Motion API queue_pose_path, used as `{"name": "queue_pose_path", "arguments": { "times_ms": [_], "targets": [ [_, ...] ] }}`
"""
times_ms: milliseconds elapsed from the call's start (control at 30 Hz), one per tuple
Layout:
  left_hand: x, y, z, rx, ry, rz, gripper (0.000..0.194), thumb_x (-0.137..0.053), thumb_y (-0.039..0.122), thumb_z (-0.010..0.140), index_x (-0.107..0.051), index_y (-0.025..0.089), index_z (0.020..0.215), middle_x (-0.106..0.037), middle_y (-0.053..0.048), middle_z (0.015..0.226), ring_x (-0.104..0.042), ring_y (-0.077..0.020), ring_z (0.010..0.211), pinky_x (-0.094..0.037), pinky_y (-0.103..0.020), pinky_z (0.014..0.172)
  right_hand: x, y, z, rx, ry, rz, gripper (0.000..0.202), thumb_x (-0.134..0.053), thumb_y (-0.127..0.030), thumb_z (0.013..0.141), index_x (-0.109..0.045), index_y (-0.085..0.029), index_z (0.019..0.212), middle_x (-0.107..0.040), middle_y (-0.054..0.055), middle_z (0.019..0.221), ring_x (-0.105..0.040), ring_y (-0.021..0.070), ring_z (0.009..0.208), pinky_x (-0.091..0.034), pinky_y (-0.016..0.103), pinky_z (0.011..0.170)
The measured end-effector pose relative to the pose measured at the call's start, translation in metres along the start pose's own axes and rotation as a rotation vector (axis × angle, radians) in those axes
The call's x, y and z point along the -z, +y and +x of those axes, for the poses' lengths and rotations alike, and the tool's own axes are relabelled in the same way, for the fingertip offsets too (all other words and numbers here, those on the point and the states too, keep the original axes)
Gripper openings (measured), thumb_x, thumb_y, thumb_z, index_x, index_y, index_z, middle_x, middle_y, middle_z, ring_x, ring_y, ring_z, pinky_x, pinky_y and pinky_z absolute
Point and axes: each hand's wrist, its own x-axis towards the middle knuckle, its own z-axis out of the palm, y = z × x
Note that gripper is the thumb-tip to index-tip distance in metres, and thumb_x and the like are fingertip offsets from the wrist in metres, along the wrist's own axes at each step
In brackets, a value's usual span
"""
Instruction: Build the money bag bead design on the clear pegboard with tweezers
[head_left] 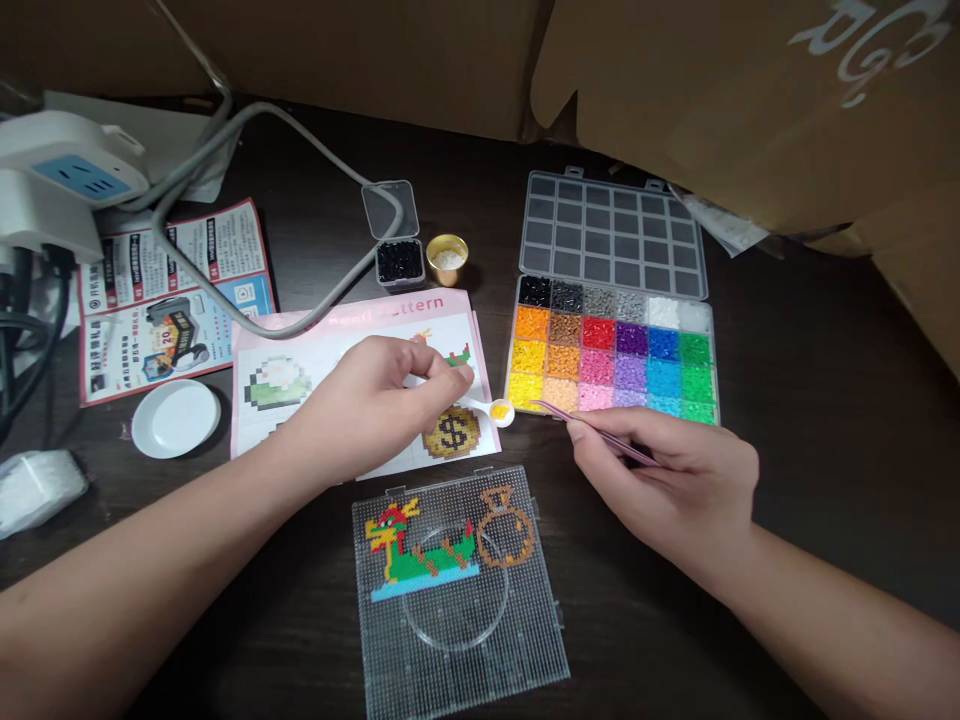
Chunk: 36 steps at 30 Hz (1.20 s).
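My left hand [401, 395] pinches a small white spoon [504, 412] over the pattern sheet [281, 350]; yellow beads lie in its bowl. In my right hand [667, 470] are pink tweezers [559, 411], their tips close to the yellow compartments at the near-left corner of the sorted bead box [611, 345]. Below both hands lies a clear pegboard [457, 650]. It carries a bead dragon boat [427, 550] in green, red, yellow and blue, and beside it a brown bead outline of a money bag [506, 530] with a few orange-yellow beads inside.
Behind the pattern sheet stand a small box of black beads [400, 262] and a gold cup [448, 260]. A white dish [176, 418], a printed leaflet [172, 300], a power strip [82, 165] and a looping grey cable [300, 120] occupy the left. Cardboard [712, 90] walls the back.
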Motion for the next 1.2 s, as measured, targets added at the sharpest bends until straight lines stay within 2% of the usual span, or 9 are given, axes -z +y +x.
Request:
{"name": "queue_pose_path", "arguments": {
  "times_ms": [200,667,1200],
  "targets": [
    [0.0008,0.0055,-0.0003,0.048,-0.023,-0.015,0.037,-0.057,0.042,0.084,-0.053,0.018,0.057,-0.041,0.006,0.036,-0.034,-0.0034,0.028,-0.023,-0.017,0.032,-0.001,-0.0008,0.0,-0.005,-0.004,0.005,0.008,-0.071,-0.014,0.077,-0.072,-0.022,0.077,-0.072,-0.003,0.062,-0.062,0.0112,0.047,-0.047,0.022,0.042],
    [-0.0016,-0.0034,0.0026,-0.023,0.019,0.007,0.04,-0.056,0.044,0.086,-0.053,0.017,0.056,-0.04,0.006,0.036,-0.032,-0.001,0.028,-0.024,-0.014,0.034,-0.0005,-0.0003,-0.0012,-0.02,-0.01,-0.017,0.005,-0.071,-0.017,0.078,-0.073,-0.022,0.078,-0.073,-0.003,0.064,-0.063,0.0103,0.049,-0.046,0.021,0.042],
    [-0.0012,-0.0034,0.0028,0.001,0.011,-0.002,0.036,-0.058,0.042,0.085,-0.056,0.018,0.058,-0.038,0.007,0.033,-0.031,-0.0013,0.027,-0.026,-0.015,0.035,-0.0014,0.0001,-0.0013,-0.02,-0.013,-0.004,0.004,-0.071,-0.017,0.078,-0.072,-0.021,0.077,-0.073,-0.002,0.064,-0.064,0.0112,0.05,-0.048,0.021,0.043]
  ]
}}
